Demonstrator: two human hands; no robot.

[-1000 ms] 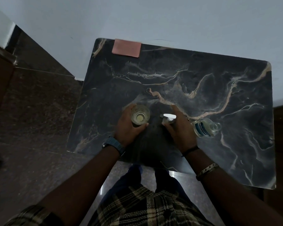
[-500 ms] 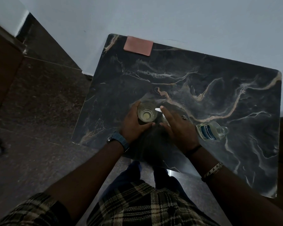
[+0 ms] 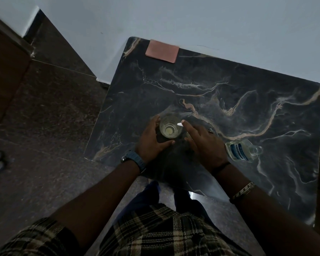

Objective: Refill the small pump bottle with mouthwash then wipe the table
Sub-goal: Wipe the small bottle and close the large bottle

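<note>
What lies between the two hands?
In the head view, the clear bottle stands between the left hand and right hand, a white pump tip at its right rim.
</note>
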